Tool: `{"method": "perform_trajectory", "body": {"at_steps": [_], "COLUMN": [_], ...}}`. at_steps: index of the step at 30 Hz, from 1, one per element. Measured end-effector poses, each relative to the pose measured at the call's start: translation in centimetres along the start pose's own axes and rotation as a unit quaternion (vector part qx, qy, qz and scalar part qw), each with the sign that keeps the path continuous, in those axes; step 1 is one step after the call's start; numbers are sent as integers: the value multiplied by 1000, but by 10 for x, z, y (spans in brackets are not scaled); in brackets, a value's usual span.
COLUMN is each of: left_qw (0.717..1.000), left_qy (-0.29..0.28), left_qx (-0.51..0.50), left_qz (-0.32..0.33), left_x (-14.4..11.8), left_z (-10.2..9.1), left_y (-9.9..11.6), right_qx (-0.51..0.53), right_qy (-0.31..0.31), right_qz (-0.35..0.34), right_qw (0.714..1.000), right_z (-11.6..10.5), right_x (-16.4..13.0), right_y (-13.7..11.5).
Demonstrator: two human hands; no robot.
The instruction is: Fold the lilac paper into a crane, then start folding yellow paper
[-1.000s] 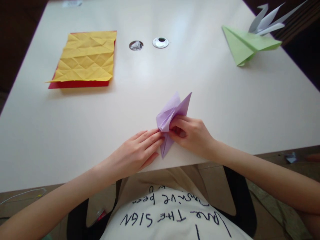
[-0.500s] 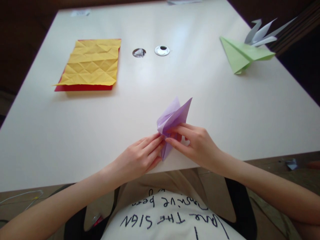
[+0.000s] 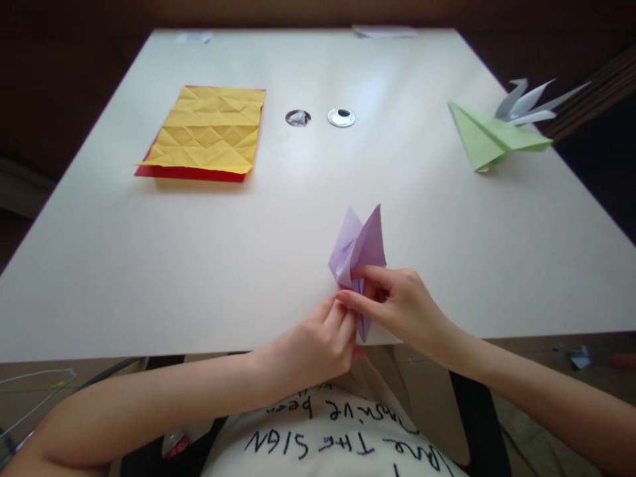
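White table (image 3: pixel 199 265), purple folded paper (image 3: pixel 360 245) pinched between both hands, near edge

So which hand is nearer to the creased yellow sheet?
Left. The left hand sits at the table's near edge on the purple fold, on the side toward the yellow sheet; the right hand pinches the fold from the far side.

An office-like room: a pale desk (image 3: pixel 149 265) with two round cable grommets (image 3: pixel 341 118), paper sheets about.
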State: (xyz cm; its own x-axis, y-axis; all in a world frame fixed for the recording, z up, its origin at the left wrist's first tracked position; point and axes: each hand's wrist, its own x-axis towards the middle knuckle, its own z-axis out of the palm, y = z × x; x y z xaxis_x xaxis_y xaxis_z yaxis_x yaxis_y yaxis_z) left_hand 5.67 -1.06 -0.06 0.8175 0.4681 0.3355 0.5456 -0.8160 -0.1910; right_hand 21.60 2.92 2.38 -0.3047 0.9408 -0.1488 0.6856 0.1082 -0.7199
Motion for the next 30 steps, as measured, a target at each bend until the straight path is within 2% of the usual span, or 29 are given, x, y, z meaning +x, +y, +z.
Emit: {"method": "perform_trajectory", "body": {"at_steps": [4, 8, 11, 18, 23, 26, 30], "left_qw": [999, 999, 999, 999, 999, 999, 999], "left_qy": [-7, -4, -4, 9, 14, 6, 11], "left_qx": [34, 46, 48, 37, 31, 35, 30], "left_qz": [20, 16, 20, 8, 13, 19, 12], "left_x": [8, 9, 8, 7, 8, 8, 9], "left_z": [-2, -2, -2, 1, 1, 0, -1], "left_y": [6, 7, 7, 9, 8, 7, 8], "right_qx": [-140, -172, -162, -127, -169, -178, -199], "right_qy": [94, 146, 164, 181, 127, 121, 142], "right_qz": [-88, -155, -172, -183, -156, -133, -181], "right_qw": [982, 962, 958, 958, 965, 967, 953], "right_z": [6, 11, 13, 15, 9, 7, 11], "right_x": [2, 2, 2, -3, 0, 3, 3], "right_y": [4, 4, 3, 13, 15, 12, 12]}}
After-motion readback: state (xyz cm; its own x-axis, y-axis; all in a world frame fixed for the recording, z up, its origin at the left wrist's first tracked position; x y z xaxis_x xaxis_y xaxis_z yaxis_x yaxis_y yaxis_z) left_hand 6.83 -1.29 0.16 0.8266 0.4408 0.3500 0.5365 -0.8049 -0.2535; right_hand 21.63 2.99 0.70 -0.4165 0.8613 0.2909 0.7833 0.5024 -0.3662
